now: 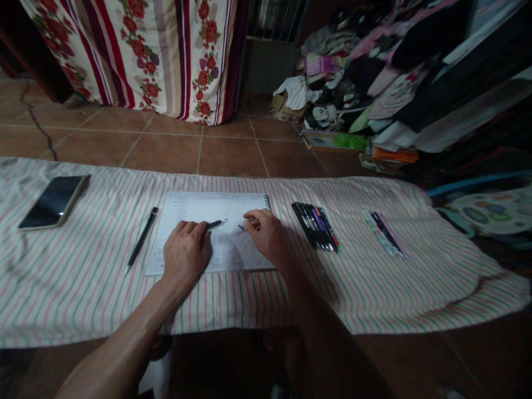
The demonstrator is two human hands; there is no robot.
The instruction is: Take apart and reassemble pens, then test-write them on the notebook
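My left hand (pixel 187 247) rests on the lower left of a spiral notebook (pixel 208 202), closed around a black pen (pixel 214 224) whose thin tip points right. Opposite it, my right hand (pixel 266 233) hovers over or touches the page's right side, fingers pinched on a small dark pen piece (pixel 241 227); its kind is unclear. A short gap separates the two pieces. Left of the notebook lies another black pen (pixel 142 239), tip toward me. To the right of my right hand, several pens (pixel 316 227) lie side by side, mostly black, with a purple one among them.
Striped cloth (pixel 249 299) covers the table. A phone (pixel 54 202) lies at the far left, and a few slim pens (pixel 386 234) lie to the right. Beyond are a tiled floor, a floral curtain (pixel 166 55), heaped clothes (pixel 332 72) and a patterned chair (pixel 490 210).
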